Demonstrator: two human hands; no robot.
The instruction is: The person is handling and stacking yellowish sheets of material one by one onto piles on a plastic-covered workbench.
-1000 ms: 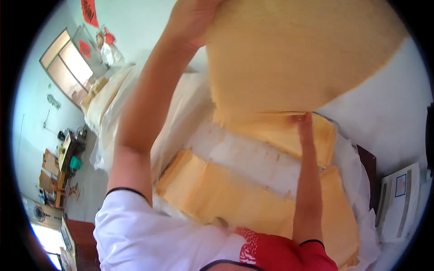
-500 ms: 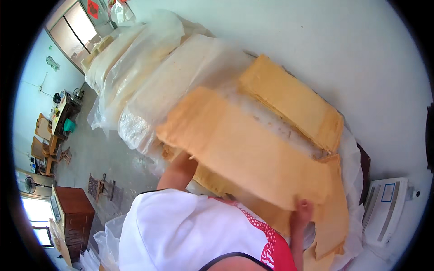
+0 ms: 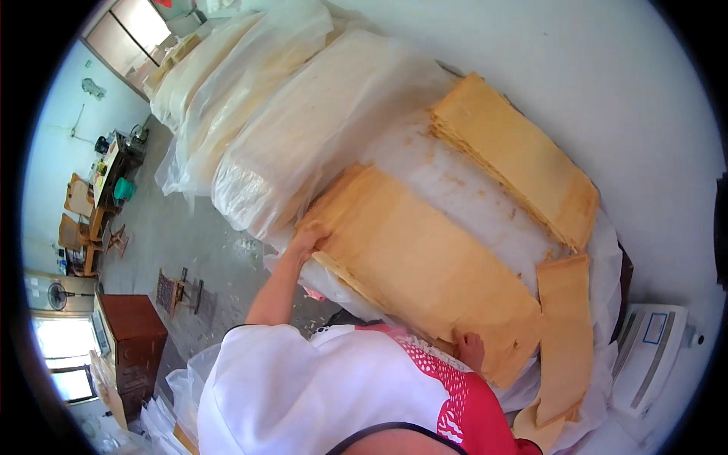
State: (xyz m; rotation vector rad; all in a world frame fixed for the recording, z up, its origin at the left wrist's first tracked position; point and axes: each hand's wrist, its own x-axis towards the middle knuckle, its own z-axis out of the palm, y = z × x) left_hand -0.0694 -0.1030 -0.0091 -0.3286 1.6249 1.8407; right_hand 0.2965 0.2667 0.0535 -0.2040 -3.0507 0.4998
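Observation:
A large stack of thin yellow sheets (image 3: 425, 258) lies on a surface covered in clear plastic (image 3: 470, 189). My left hand (image 3: 309, 236) grips the stack's far left corner, fingers over its edge. My right hand (image 3: 470, 350) holds the near edge of the same stack, partly hidden by my white and red shirt (image 3: 341, 394). A second thick stack of yellow sheets (image 3: 516, 155) lies against the white wall, apart from the one I hold. A narrow strip of the same sheets (image 3: 565, 334) lies to the right.
Long bundles wrapped in clear plastic (image 3: 303, 129) run away to the upper left. A white weighing scale (image 3: 648, 356) sits at the right. A brown wooden cabinet (image 3: 129, 337), a small stool (image 3: 178, 292) and a cluttered desk (image 3: 114, 171) stand on the grey floor at left.
The sheets that I held high in front of the camera have come down flat onto the plastic-covered surface. My hands now rest at the stack's left corner and near edge.

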